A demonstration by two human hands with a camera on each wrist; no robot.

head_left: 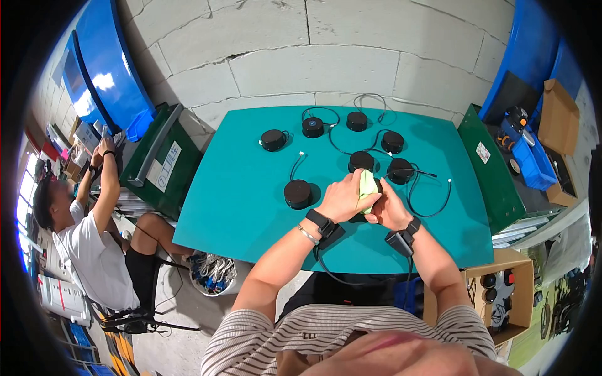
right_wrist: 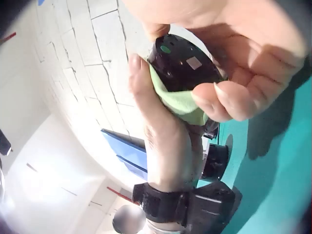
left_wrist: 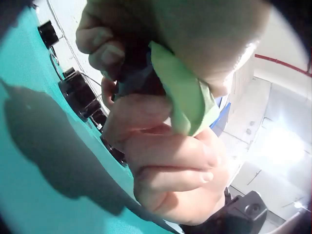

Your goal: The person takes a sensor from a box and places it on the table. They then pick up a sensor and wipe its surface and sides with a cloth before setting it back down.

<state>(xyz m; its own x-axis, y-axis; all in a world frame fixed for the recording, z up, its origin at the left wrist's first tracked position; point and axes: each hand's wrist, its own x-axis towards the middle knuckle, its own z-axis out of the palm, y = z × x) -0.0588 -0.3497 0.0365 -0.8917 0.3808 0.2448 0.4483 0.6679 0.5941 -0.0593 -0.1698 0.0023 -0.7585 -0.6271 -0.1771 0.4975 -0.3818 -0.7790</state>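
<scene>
Over the near part of the teal table [head_left: 251,213], both hands hold a small black disc-shaped device [right_wrist: 183,63] with a glossy face and a small pale square label. My left hand [head_left: 343,199] grips a light green cloth [head_left: 368,188] against the device, its thumb along the edge in the right wrist view. My right hand [head_left: 390,207] grips the device from the other side, its fingertips [right_wrist: 229,100] at the cloth. In the left wrist view the cloth [left_wrist: 183,92] bunches between the two hands, and the device is mostly hidden in shadow.
Several similar black devices with thin cables lie around the table, one [head_left: 298,194] left of the hands. A white bucket of cables [head_left: 213,276] and a seated person [head_left: 94,250] are at left. At right are a cardboard box of parts [head_left: 520,307] and a blue bin [head_left: 533,163].
</scene>
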